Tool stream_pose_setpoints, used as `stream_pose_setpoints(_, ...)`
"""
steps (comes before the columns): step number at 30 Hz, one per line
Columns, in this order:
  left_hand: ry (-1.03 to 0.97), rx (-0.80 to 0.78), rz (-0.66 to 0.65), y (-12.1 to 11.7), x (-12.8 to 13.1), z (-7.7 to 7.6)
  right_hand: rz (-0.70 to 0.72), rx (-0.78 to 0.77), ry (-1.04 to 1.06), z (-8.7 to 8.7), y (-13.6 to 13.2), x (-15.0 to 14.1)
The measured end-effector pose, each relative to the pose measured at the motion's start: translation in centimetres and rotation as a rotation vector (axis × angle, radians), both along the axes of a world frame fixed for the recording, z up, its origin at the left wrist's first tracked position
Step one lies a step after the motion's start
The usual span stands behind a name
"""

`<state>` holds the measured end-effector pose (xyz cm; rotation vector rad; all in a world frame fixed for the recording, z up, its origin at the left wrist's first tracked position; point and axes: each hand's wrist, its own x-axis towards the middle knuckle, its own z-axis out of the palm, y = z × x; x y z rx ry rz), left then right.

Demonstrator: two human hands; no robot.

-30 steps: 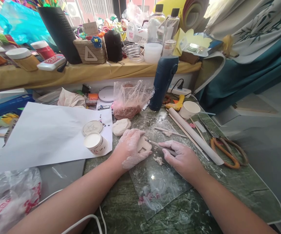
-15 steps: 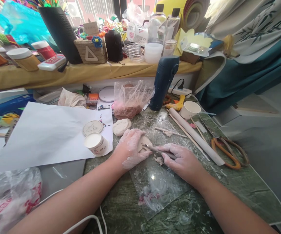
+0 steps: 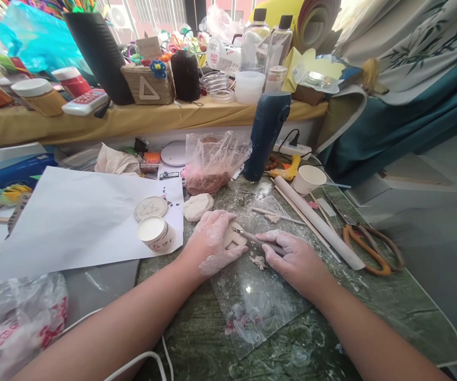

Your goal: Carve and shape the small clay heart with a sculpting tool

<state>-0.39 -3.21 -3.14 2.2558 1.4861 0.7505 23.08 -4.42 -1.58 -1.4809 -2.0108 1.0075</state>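
Note:
My left hand [image 3: 211, 241], dusted white, curves its thumb and fingers around a flat pale clay disc [image 3: 236, 237] and steadies it on a clear plastic sheet [image 3: 264, 296]. Part of the disc is hidden under the hand. Pinched in my right hand [image 3: 292, 259] is a slim grey clay-carving tool [image 3: 258, 239], its metal tip touching the disc's upper face. Crumbs of clay [image 3: 257, 260] lie between the two hands. Just beyond my left hand rests a rounded lump of clay [image 3: 198, 207].
On white paper [image 3: 85, 222] to the left stand a paper cup [image 3: 156, 235] and a star-marked disc [image 3: 151, 208]. A rolling pin [image 3: 319, 222], scissors [image 3: 371, 248] and another cup [image 3: 310, 179] lie right. Behind are a bag of reddish clay [image 3: 208, 174] and a dark blue bottle [image 3: 266, 137].
The carving tool's tip moved left and down across the disc, then back slightly up and right. My right hand shifted only a little; my left hand and the disc stayed put.

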Motion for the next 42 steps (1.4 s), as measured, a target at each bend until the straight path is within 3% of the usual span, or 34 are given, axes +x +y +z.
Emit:
stream_pose_setpoints(9,0.01,0.005,-0.006,0.0,-0.1,0.0,0.084,-0.042,0.064,-0.3,0.2,0.5)
stream_pose_setpoints(13,0.011,-0.012,0.001,0.0,-0.1,0.0,-0.047,-0.042,0.158,-0.6,0.2,0.4)
stream_pose_setpoints(18,0.007,-0.02,0.009,0.0,0.0,0.1,-0.094,-0.011,0.03,-0.2,0.2,-0.3)
stream_pose_setpoints(31,-0.005,0.014,-0.002,0.1,-0.2,-0.3,0.059,0.008,0.077,-0.2,0.3,-0.1)
stream_pose_setpoints(37,0.002,0.007,0.0,0.1,-0.1,-0.2,-0.086,0.022,0.061,-0.4,0.3,-0.3)
stream_pose_setpoints(42,0.003,0.0,0.004,0.1,0.0,-0.1,-0.075,0.011,0.032,-0.1,0.4,-0.6)
